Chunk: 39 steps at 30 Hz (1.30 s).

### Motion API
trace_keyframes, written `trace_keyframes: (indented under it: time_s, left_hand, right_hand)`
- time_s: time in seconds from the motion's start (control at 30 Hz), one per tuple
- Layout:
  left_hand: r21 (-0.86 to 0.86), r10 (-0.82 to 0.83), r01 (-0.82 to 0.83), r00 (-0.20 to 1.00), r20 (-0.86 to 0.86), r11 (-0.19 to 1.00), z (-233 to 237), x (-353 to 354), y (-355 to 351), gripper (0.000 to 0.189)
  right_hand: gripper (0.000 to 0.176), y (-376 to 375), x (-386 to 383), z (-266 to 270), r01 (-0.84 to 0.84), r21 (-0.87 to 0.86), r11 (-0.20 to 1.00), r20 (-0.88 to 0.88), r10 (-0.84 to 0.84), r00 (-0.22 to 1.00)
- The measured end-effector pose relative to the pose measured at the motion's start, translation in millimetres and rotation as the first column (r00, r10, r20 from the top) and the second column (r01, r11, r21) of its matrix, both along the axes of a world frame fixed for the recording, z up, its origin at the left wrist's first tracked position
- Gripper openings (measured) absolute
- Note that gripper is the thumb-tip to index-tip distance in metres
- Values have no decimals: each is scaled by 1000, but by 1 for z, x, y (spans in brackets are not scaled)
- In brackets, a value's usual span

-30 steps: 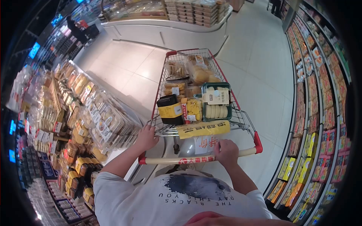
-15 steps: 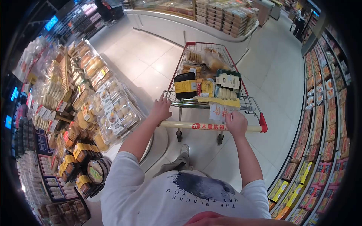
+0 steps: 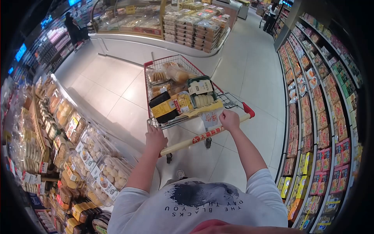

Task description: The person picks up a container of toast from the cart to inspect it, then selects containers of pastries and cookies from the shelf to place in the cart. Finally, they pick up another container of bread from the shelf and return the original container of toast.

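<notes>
A red-rimmed shopping cart (image 3: 180,58) stands turned in front of me, holding packaged breads, a black tray with a yellow label (image 3: 164,107) and a green tray (image 3: 201,86). My left hand (image 3: 156,138) rests at the cart's near left corner, fingers apart, the index finger stretched along the frame. My right hand (image 3: 230,120) is closed at the right part of the cream handle (image 3: 183,144), beside a white sheet with red writing (image 3: 210,119); what its fingers hold is hidden. A yellow wrapper (image 3: 202,109) lies over the cart's near edge.
Boxed pastries and clear packs (image 3: 113,171) fill a display at the left. Ahead is a white counter (image 3: 128,47) with stacked boxes (image 3: 187,29). Shelves of packets (image 3: 321,128) line the right. One person (image 3: 72,28) stands far left, another (image 3: 270,17) far right.
The cart has swung round, its front now pointing left and its handle slanting up to the right. Both hands have moved left with it. More of the right shelves shows.
</notes>
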<state>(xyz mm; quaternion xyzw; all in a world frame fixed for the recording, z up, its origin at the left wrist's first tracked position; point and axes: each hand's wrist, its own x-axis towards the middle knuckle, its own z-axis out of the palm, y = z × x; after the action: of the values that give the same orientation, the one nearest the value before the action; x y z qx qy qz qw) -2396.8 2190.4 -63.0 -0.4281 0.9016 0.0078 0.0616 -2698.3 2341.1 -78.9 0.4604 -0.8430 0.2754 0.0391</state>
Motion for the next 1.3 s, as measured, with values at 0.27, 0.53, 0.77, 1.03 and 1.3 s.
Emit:
trace_keyframes:
  time_s: [0.27,0.53,0.77,1.03,1.3]
  left_hand:
    - [39,101,-102,994,36,994,3,-44,-29,57]
    - [10,193,-194,979,60,981,-5,-72,-62,59]
    - [17,307,-309,949,75,951,-1,-107,-97,57]
    - [19,408,-417,897,172,909,4,-135,-146,65]
    - [35,476,-495,850,224,868,5,-145,-193,62]
  right_hand:
    - [22,-68,-54,1,63,26,998,20,-63,998]
    - [24,-137,-97,-1,-37,39,999,66,35,997]
    - [28,-210,-138,2,-170,56,984,78,166,983]
    - [28,-294,-164,9,-300,54,952,144,290,946]
    - [31,-364,-171,9,-372,90,924,174,353,919]
